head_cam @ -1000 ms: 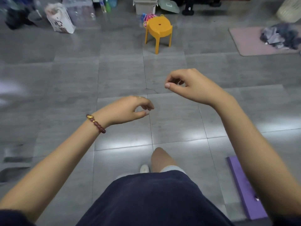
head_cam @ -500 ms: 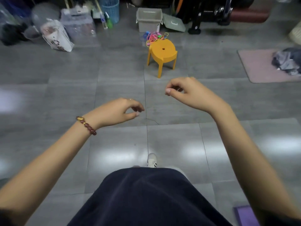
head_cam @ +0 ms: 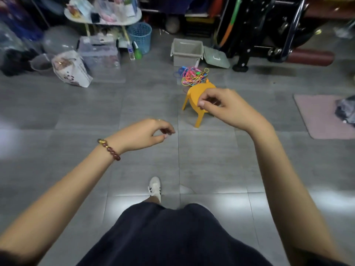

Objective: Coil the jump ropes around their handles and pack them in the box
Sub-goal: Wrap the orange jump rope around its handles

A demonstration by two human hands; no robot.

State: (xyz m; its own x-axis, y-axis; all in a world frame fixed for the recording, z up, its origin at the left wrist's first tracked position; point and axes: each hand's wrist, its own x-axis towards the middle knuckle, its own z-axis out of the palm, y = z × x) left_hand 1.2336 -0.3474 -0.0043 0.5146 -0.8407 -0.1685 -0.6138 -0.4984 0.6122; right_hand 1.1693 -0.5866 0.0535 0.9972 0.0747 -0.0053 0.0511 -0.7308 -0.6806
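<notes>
Hands held out over grey floor tiles, seen from above by a standing person, one white sneaker [head_cam: 154, 186] at six o'clock. At ten o'clock a white printed paper bag [head_cam: 72, 71] stands on the floor. Just left of centre, the left hand [head_cam: 143, 133], a dark red bead bracelet [head_cam: 109, 150] on its wrist, hangs with fingers loosely curled and a gap between thumb and fingertips; nothing shows inside it. At twelve o'clock, well apart from both hands, tangled neon pink, yellow and blue jump ropes [head_cam: 194, 75] lie heaped on the floor, none coiled, just in front of an open grey plastic box [head_cam: 187, 52] whose lid [head_cam: 216, 58] rests tilted beside it. A small orange plastic stool [head_cam: 192, 95] stands just this side of the heap. At one o'clock the right hand [head_cam: 225, 107] is raised in front of the stool, thumb tip pressed to forefinger; whether anything thin is pinched there cannot be told. At three o'clock lies a pink mat [head_cam: 317, 118]. Likely trouble: the ropes look knotted together, so pulling one handle could drag the whole heap, and a loose loop could snag on a stool leg.
</notes>
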